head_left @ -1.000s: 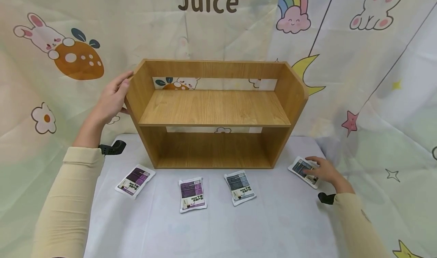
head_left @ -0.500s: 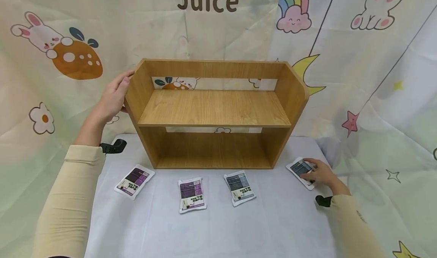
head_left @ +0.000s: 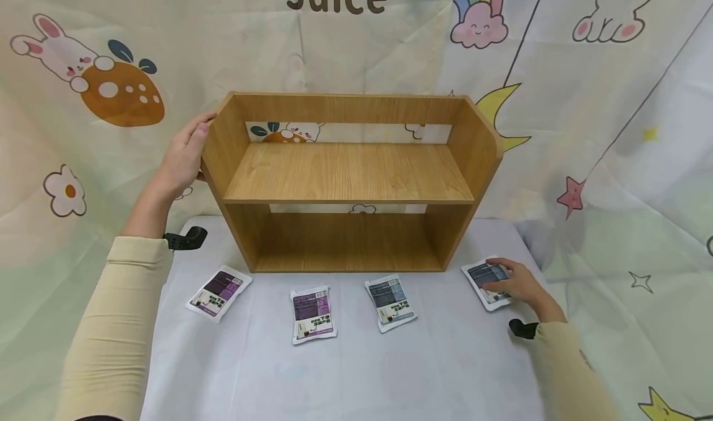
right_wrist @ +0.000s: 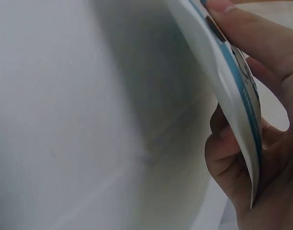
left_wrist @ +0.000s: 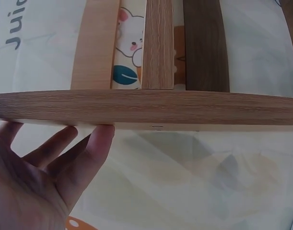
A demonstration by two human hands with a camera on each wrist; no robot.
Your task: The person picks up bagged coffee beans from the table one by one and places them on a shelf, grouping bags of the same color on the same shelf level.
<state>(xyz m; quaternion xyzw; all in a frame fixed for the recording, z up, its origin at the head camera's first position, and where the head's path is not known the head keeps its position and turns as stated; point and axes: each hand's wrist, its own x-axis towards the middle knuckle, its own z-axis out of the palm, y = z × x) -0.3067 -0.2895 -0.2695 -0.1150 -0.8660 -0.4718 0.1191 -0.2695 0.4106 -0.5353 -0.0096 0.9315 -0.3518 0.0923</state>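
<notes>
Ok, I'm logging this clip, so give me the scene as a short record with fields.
left hand: left hand rests flat against the left side of the wooden shelf
right hand: right hand grips the rightmost packet, lifting its edge off the table
other packets: purple packet, second purple packet and grey packet lie flat in front of the shelf
shelf contents: both levels bare
backdrop: cartoon curtain reading Juice

By your right hand (head_left: 515,285) lies a white pouch (head_left: 483,278) with a grey-blue label; your left hand (head_left: 181,161) touches the tan woodgrain shelf (head_left: 348,179).
</notes>
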